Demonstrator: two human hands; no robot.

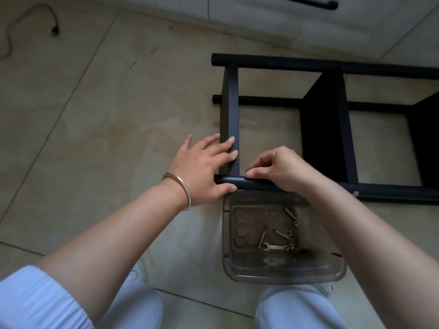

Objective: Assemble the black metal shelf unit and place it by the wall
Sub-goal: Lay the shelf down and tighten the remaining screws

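1. The black shelf unit (327, 129) lies on its side on the tiled floor (95, 138).
2. The left hand (204, 169) spreads its fingers over the end shelf panel (thumb under the near post).
3. The right hand (282, 169) curls, fingertips pinching at the near post (259, 184); what they pinch is hidden.
4. A clear tray (282, 274) of bolts and a small wrench (273, 246) sits just below.

The shelf unit (332, 119) runs off the right edge
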